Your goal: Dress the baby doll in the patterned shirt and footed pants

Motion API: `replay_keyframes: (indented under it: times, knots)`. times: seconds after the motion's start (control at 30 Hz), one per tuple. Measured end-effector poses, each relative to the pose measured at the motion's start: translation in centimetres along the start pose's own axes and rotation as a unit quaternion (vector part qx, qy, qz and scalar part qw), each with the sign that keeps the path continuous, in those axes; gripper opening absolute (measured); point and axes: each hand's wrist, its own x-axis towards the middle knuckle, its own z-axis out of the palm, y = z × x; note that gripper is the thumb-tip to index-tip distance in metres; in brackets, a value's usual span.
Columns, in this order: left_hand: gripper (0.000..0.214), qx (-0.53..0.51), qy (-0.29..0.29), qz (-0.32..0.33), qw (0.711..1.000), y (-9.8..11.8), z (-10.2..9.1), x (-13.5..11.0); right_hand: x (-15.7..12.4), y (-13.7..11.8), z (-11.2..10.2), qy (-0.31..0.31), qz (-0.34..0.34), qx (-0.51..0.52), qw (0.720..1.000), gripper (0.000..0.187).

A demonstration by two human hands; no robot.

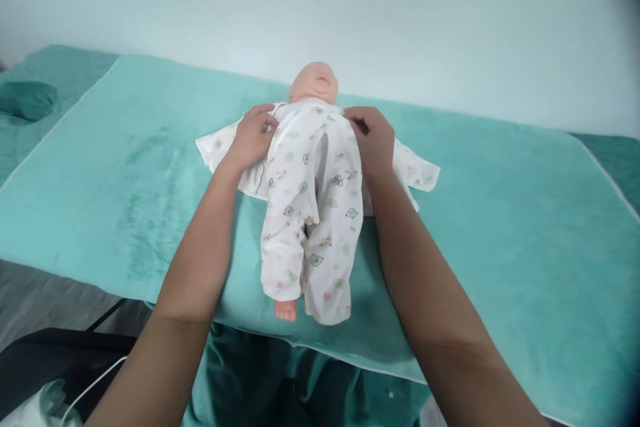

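A baby doll [315,83] lies on its back, its head toward the wall. Printed white baby pants [333,203], split at the crotch, cover its front up to near the neck. One bare foot [286,310] pokes out of a leg end; no foot shows at the other. Under the pants a white baby shirt [423,170] is spread, sleeves out to both sides. My left hand [254,137] pinches the left side of the pants' waist. At the waist's right side, my right hand [373,137] has its fingers closed on the cloth, fingertips partly hidden.
A teal towel [500,227] covers the bed, its front edge hanging close to my body. Behind it rises a pale wall [400,27]. At the lower left are a black chair-like object [65,353] and a white cord [95,383].
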Motion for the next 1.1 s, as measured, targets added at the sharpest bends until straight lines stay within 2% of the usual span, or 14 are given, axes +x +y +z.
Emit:
replay_keyframes:
  times: [0.17,0.4,0.53,0.63,0.87,1.0,1.1]
  knots:
    - [0.006,0.014,0.029,-0.012,0.999,0.2,0.4,0.6,1.9,1.0,-0.2,-0.088,0.043,0.057,0.994,0.007]
    - [0.005,0.01,0.083,-0.05,0.995,-0.7,1.7,1.8,1.5,1.4,-0.7,-0.118,0.049,0.062,0.99,0.009]
    - [0.004,0.047,0.104,-0.03,0.993,-1.1,2.4,1.7,1.5,1.3,-0.4,-0.111,0.045,0.06,0.991,0.012]
    - [0.002,0.069,0.103,-0.02,0.992,-1.0,2.6,1.2,1.6,1.6,0.1,-0.083,0.041,0.051,0.994,0.015]
    - [0.027,0.082,0.089,0.012,0.993,-0.6,2.4,0.4,2.6,2.4,1.1,0.0,0.074,-0.04,0.997,0.014]
    - [0.031,0.064,0.083,0.017,0.994,-0.7,2.3,0.3,2.8,2.7,1.2,-0.005,0.081,-0.052,0.995,0.011]
    - [0.034,0.067,0.07,0.022,0.995,-0.8,2.2,0.2,2.2,2.6,1.2,-0.025,0.06,0.006,0.998,0.009]
